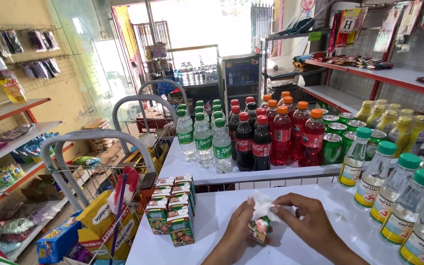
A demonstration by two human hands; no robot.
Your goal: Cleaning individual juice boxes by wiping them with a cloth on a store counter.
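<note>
Here, left hand (239, 230) gripping a small juice carton (260, 229) low on the white counter (212, 221), right hand (303, 218) pinching a white cloth (262, 207) onto the carton's top, stacked juice cartons (172, 210) left of it, green-capped bottles (408, 206) right of it, soda bottles (251, 135) behind it.

- Daylight enters through the doorway (197, 29), which is overexposed to white.
- White desk (320, 235) evenly bright; shadows soft beneath the hands.
- Wide-angle distortion bends shelves far from the doorway.
- Focus sharp throughout.
</note>
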